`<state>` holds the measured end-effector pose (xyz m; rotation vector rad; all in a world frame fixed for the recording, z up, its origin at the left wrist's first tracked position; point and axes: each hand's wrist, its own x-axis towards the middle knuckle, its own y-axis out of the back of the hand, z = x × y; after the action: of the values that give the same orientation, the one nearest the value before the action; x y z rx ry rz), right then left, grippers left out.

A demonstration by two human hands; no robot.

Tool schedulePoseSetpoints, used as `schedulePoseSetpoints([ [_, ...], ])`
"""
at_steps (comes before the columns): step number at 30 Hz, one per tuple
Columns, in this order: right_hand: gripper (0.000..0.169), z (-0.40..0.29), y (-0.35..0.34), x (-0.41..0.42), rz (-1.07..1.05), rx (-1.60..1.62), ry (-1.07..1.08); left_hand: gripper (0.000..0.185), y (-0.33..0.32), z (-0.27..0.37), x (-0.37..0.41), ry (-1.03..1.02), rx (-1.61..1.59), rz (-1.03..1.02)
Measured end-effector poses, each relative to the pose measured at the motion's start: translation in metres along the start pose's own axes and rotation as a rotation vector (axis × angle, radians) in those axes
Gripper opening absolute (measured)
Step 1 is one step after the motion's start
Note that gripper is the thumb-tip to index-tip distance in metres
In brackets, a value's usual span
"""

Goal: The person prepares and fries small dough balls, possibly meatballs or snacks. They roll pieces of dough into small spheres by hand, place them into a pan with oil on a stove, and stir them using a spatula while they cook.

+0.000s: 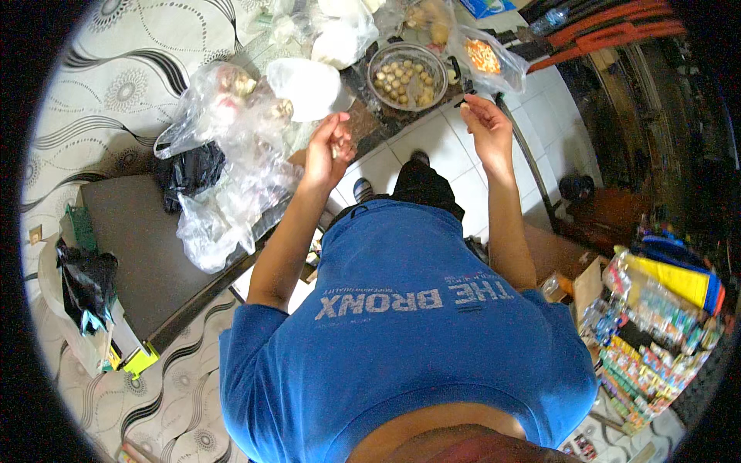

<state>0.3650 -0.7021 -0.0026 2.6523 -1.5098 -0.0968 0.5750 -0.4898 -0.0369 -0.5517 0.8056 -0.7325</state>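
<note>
My left hand (pixel 331 147) is raised near the table edge, fingers curled around a small pale piece (pixel 336 151). My right hand (pixel 488 130) is off to the right over the tiled floor, a small pale piece (pixel 465 106) pinched at its fingertips. A thin dark thing shows beside those fingertips; its kind is unclear. Between and beyond the hands, a round metal pot (pixel 373 87) holds many small round, pale-brown pieces. Right of the pot lies a clear plastic bag of chopped orange and white pieces (pixel 483 56).
Clear bags with onion-like bulbs (pixel 234 87), a white plastic bag (pixel 307 87) and a black plastic bag (pixel 188 173) lie to the left. More bags (pixel 428 20) stand behind the pot. Packaged goods (pixel 654 353) fill the lower right. My feet are on white tiles (pixel 446 136).
</note>
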Motion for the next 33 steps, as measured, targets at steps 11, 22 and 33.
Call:
schedulePoseSetpoints([
  [11,0.015,0.069,-0.028,0.209,-0.904,-0.715,0.331,0.020,-0.008,-0.064,0.054,-0.245,-0.323,0.400],
  [22,0.005,0.154,-0.087,0.236,-1.584,-1.099,0.690,0.018,-0.074,-0.137,0.037,-0.537,-0.551,0.698],
  [33,0.005,0.159,-0.090,0.243,-1.734,-1.159,0.644,0.019,-0.083,-0.180,0.001,-0.673,-0.702,0.777],
])
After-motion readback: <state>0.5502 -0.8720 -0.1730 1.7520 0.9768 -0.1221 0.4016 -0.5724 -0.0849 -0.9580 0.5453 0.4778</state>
